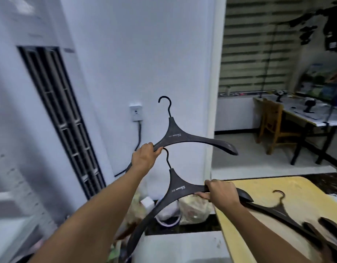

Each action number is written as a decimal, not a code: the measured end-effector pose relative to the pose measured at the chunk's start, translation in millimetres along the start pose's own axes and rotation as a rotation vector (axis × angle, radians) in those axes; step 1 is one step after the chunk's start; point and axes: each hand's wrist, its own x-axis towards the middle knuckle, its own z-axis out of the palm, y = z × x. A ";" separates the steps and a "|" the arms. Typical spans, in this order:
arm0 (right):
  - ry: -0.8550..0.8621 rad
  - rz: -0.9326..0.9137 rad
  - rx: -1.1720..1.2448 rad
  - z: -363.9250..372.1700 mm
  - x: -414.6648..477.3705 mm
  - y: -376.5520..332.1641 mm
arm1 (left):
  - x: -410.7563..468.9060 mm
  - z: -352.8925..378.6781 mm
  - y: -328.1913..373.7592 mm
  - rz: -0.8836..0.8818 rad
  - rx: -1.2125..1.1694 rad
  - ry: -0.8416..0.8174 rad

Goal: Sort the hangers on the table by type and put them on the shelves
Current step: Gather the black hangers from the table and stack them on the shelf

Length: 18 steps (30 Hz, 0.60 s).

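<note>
My left hand (144, 158) grips the left arm of a dark wide-shouldered hanger (184, 136), held up in front of the white wall with its black hook pointing up. Below it, my right hand (221, 194) grips the right arm of a second hanger of the same kind (175, 188), its hook reaching up just under the first one. More dark hangers (289, 215) lie in a pile on the yellow table (258, 188) at the lower right, partly hidden by my right forearm.
A tall white air conditioner (50, 111) stands at the left. Plastic bags (192, 211) sit on the floor beside the table. A wall socket (135, 112) with a cable is ahead. A wooden chair (272, 126) and a desk (304, 114) stand in the room beyond.
</note>
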 end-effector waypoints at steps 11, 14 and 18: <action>0.032 -0.252 0.112 -17.2 20.0 -155.7 | -63.8 -68.6 -146.3 -0.200 0.122 0.035; 0.043 -0.303 0.139 -21.6 15.9 -186.0 | -85.8 -83.6 -177.9 -0.270 0.114 0.038; 0.038 -0.373 0.153 -29.4 14.6 -223.6 | -114.8 -103.3 -216.6 -0.386 0.122 0.053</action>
